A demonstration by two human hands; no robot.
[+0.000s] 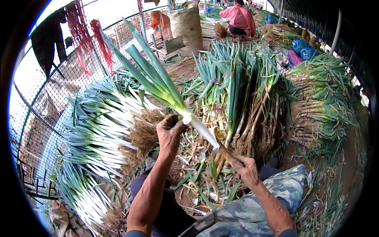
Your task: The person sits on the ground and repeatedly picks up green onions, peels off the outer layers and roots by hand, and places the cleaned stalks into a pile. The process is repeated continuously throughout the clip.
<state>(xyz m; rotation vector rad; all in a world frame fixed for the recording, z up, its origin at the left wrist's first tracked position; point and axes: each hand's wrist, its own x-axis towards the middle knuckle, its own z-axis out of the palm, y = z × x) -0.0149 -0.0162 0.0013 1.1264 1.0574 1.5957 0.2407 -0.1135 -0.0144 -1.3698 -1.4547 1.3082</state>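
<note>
A large green onion (203, 128) slants across the middle, its leaves spread up to the upper left. Its upper shaft is white, while a brown, dirty layer covers the lower part. My right hand (245, 170) is closed around the brown lower end. At the white shaft, just under the leaves, my left hand (170, 130) is closed with thumb and fingertips pinched at the onion's outer skin. A torn, pale flap of skin (215, 148) hangs where white meets brown. The fingertips of my left hand are partly hidden.
White-stemmed onions (98, 134) lie piled on the left, roots inward. Unpeeled onions (256, 98) stand bundled ahead; more bundles (319, 102) lie right. Peelings (189, 154) litter the ground. A camouflage cloth (252, 205) covers my lap. Farther off are a sack (187, 29) and a person in pink (241, 17).
</note>
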